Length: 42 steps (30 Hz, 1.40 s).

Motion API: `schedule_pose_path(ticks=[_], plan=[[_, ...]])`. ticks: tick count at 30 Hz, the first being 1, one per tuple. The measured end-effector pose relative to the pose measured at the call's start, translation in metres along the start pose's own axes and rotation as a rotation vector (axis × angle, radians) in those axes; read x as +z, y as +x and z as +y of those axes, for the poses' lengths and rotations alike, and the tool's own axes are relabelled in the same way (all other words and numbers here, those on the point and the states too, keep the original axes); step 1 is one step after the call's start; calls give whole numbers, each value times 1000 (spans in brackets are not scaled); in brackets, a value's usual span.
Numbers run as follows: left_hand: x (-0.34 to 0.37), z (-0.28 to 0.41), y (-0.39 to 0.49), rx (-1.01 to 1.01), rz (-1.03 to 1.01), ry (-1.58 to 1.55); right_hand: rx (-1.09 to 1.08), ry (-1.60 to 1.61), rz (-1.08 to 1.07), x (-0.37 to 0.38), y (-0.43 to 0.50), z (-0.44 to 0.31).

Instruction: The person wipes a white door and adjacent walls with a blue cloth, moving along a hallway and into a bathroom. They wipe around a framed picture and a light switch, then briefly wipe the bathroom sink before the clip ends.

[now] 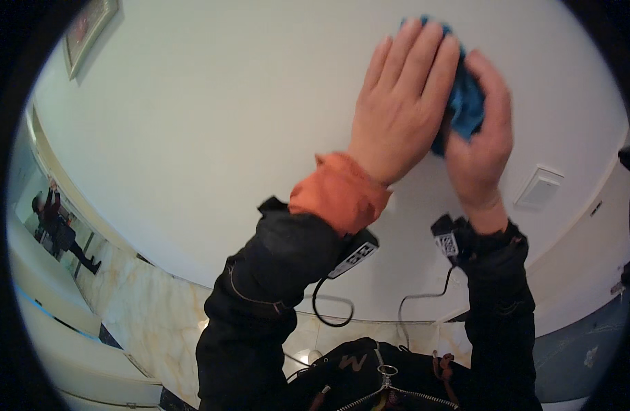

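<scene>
Against the white wall [217,103], my left hand [405,97] lies flat with its fingers extended over a crumpled blue cloth [467,103]. My right hand [487,133] is at the cloth's right side, its thumb or a finger curved around the edge. The cloth shows between the two hands and above the left fingertips. Both hands hold it to the wall; the right fingers are largely hidden. An orange inner cuff [340,192] shows at my left wrist, and small black devices with cables are on both forearms.
A white wall switch [539,188] is right of my right hand. A framed picture [88,36] hangs at the upper left. Through a doorway at the left, a person [58,223] stands with raised arms. Below is a marble-patterned floor [161,303]; a door [567,251] is at the right.
</scene>
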<state>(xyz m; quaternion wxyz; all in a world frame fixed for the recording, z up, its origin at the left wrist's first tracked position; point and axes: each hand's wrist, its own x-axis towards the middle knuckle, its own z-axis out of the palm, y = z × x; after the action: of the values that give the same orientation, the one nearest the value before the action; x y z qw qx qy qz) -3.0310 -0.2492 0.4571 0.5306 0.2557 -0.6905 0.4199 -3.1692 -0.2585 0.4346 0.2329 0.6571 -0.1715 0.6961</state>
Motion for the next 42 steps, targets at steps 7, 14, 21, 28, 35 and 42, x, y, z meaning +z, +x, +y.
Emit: schedule_pose_path(ticks=[7, 14, 21, 28, 35, 42], plan=[[-54, -2, -128, -67, -206, -78, -110, -187, -239, 22, -91, -62], [-20, 49, -189, -288, -411, -180, 328, 180, -626, -18, -170, -18], [-28, -82, -56, -214, 47, 49, -14, 135, -180, 71, 1, -21], [-71, -77, -168, -352, 53, 53, 58, 124, -585, 96, -104, -68], [-117, -22, -301, -833, -430, -233, 597, 311, -1023, 87, -202, -132], [-122, -155, -128, -323, 198, 65, 227, 371, -398, 159, -48, -119]])
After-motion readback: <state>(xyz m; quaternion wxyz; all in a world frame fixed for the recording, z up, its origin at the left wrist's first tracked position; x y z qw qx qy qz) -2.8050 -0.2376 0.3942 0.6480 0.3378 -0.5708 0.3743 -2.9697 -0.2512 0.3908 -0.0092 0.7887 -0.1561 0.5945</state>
